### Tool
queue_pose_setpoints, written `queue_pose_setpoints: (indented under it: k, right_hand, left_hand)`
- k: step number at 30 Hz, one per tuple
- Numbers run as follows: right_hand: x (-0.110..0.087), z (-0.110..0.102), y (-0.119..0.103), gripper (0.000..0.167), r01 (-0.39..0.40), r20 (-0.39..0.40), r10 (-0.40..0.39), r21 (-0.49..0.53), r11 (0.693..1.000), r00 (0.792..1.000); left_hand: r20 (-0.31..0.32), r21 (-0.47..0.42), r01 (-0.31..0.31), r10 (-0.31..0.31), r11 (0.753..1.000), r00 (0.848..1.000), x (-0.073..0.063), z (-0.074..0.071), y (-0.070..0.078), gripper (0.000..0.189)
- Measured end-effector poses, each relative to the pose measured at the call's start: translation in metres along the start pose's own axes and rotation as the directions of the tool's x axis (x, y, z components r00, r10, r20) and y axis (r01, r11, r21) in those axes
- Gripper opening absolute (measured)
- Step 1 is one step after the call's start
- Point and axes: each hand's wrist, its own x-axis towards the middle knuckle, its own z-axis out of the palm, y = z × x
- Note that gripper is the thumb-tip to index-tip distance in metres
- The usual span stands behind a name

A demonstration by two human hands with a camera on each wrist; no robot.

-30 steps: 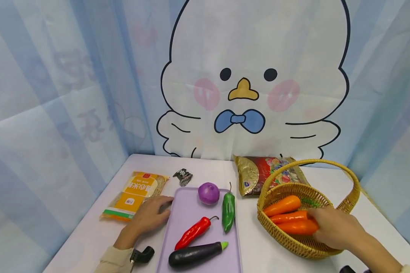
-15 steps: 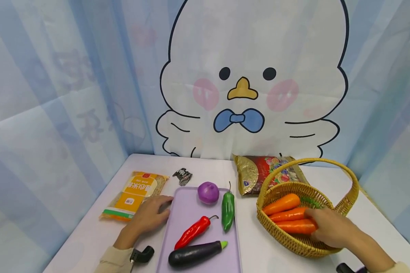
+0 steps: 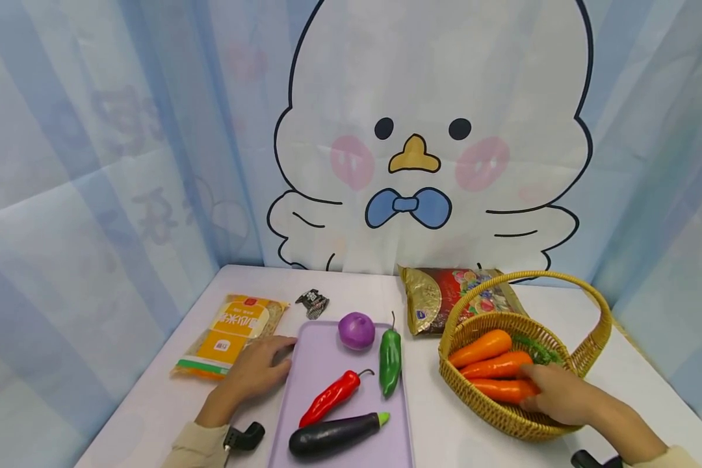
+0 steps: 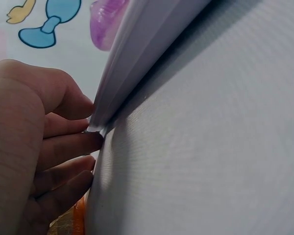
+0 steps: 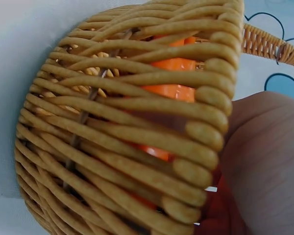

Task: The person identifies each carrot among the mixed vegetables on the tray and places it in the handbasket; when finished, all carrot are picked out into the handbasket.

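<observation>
In the head view my right hand [image 3: 561, 393] reaches into a round wicker basket [image 3: 503, 426], its thumb and fingers around the right end of the front carrot [image 3: 503, 390]. Two more orange carrots [image 3: 482, 348] lie behind that one, with green leafy tops [image 3: 538, 351] beside them. The right wrist view is mostly filled by the woven basket wall [image 5: 112, 112], orange showing through its gaps. On the left, my left hand [image 3: 254, 370] lies at the edge of a lilac tray [image 3: 310, 364]; in the left wrist view its slightly bent fingertips [image 4: 90, 139] meet the rim.
On the tray lie a purple onion [image 3: 357, 330], a green chili pepper [image 3: 390, 364], a red chili pepper [image 3: 330, 398] and an eggplant [image 3: 333, 435]. A yellow grain bag [image 3: 234, 331], a small black packet [image 3: 312, 303] and a red-gold bag [image 3: 456, 296] lie around it.
My right hand has drawn slightly left and toward me within the basket, and the middle carrot and more green top show. The left hand stays at the tray's edge.
</observation>
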Motion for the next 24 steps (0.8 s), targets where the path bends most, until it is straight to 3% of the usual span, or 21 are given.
queue_pose_setpoints:
  k: [13,24]
  right_hand:
    - [0.000,0.000,-0.006,0.037,-0.006,-0.009,0.006,-0.009,1.000,1.000]
    - [-0.002,0.000,-0.017,0.027,0.012,-0.062,-0.019,-0.122,0.992,0.998]
  left_hand:
    - [-0.007,-0.003,-0.005,0.005,1.000,1.000,0.000,0.000,-0.001,0.042]
    - [0.012,0.003,-0.003,0.003,1.000,1.000,-0.002,-0.002,0.003,0.041]
